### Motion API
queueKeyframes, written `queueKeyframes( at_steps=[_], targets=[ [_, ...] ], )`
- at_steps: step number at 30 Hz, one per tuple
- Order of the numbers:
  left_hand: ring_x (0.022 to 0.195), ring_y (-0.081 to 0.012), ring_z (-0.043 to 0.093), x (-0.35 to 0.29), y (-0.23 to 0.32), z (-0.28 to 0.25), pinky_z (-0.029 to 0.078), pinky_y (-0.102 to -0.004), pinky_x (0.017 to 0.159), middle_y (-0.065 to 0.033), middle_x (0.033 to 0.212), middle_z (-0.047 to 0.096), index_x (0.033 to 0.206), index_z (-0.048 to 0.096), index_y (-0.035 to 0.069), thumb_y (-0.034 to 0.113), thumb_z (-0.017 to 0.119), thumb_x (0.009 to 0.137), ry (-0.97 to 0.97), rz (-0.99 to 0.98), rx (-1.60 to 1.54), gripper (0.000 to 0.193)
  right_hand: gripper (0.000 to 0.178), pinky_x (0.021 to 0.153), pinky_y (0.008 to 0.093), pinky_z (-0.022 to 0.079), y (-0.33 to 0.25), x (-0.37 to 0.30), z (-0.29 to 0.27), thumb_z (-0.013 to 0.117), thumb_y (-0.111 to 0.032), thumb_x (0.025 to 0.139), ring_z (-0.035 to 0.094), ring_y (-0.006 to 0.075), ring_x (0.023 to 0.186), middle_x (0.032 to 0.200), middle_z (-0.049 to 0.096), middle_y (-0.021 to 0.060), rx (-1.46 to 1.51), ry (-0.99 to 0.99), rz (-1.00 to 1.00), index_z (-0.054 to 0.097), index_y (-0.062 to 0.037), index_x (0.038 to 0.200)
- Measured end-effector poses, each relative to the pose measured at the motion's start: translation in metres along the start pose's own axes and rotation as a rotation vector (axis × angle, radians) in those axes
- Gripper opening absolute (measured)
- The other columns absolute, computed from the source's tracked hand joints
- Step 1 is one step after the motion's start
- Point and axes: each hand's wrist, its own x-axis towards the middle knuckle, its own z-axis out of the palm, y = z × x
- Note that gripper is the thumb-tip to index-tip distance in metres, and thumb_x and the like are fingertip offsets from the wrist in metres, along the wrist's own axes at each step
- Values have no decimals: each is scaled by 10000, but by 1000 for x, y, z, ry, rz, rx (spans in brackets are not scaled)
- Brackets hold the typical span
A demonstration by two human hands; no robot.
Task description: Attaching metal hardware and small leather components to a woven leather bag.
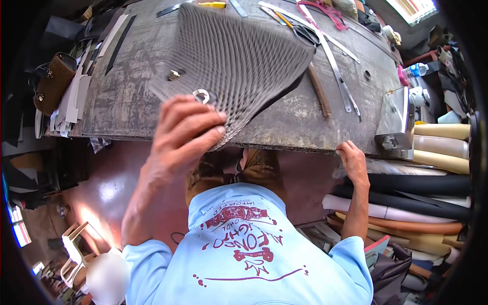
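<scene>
On the tabletop [134, 96]: a grey ribbed sheet [239, 51], the landmark for the places below; its surface is blurred, and a dark band shows beneath its right edge.
Left hand [185, 129]: at the sheet's near left part, blurred, fingers bent over it; whether it grasps the sheet cannot be told.
Right hand [351, 156]: well to the right of the sheet and nearer the person, fingers curled against the tabletop's near edge; whether it grips that edge cannot be told.
White ring-shaped piece [202, 95]: over the sheet as seen, just beyond the left fingers; exact kind unclear.
Shiny metal piece [174, 75]: over the sheet's left part as seen; small and blurred.
Brown stick [319, 92]: just right of the sheet, one end close to its right corner.
Scissors [308, 35]: beside the sheet's far right side, handles black.
Metal ruler [331, 60]: right of the sheet, past the stick.
Yellow handle [212, 4]: beyond the sheet's far edge.
Metal box [394, 117]: well right of the sheet.
Material rolls [442, 155]: further right of the sheet, stacked, in cream, black and orange-brown.
Brown bag [56, 84]: well left of the sheet, beside pale strips [76, 99].
</scene>
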Motion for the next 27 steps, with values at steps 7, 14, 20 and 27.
queueKeyframes(
  at_steps=[7,14,20,27],
  targets=[
    [1011,-254,630,-92,2,59,492,-420,931,-43,1040,687,889,675,46,-6,760,696,-28,-268,48,217,75,687,328,484,8,-2,-13,667,4,849,626,247,731,819,605,133,465,-153,181,622,38,899],
    [945,-257,641,-89,5,50,497,-417,897,-60,986,679,888,651,50,32,803,716,-26,-317,-17,230,94,681,300,461,18,-3,-1,660,-10,865,581,161,713,793,594,103,358,-28,209,642,26,950],
    [801,-275,640,-90,17,48,509,-415,847,-94,943,657,991,645,30,-3,748,802,125,-626,-82,218,84,620,200,375,53,-12,21,649,-73,941,462,32,696,821,583,-57,614,-12,326,652,-11,998],
    [1023,-313,560,-74,14,32,492,-405,868,-128,1079,574,1168,645,52,-81,628,720,-55,-636,28,468,96,561,182,369,59,-17,22,657,-106,950,456,15,635,801,594,-51,835,6,413,671,-33,1011]
  ],
)
